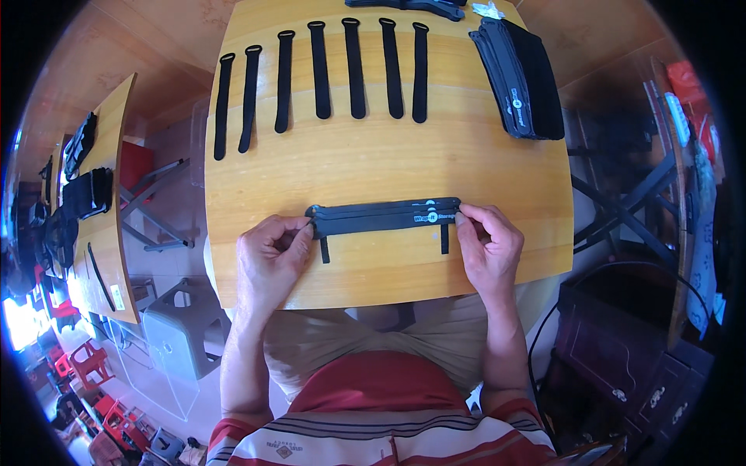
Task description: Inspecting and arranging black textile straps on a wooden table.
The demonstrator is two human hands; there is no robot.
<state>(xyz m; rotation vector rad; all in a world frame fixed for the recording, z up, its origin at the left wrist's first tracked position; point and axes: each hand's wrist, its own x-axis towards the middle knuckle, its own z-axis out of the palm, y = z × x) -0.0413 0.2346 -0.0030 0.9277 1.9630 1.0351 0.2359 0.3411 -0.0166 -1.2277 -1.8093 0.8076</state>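
A flat black fabric bundle [365, 221], folded in long layers with white printing near its right end, lies across the near part of the wooden table [373, 167]. My left hand [272, 256] pinches its left end between thumb and fingers. At the other end my right hand [489, 245] grips the corner the same way. Two short black tabs stick out below the bundle, a left tab [325, 250] close to my left hand and a right tab [444, 239] beside my right thumb. Whatever the folds enclose is hidden.
Several black straps [355, 70] with loop ends lie in a row farther back. A stack of black fabric pieces [517, 85] sits at the far right, another dark pile [412, 6] at the far edge. Left stand a second table [109, 233] and a grey stool [183, 330]; right, a dark cabinet [614, 342].
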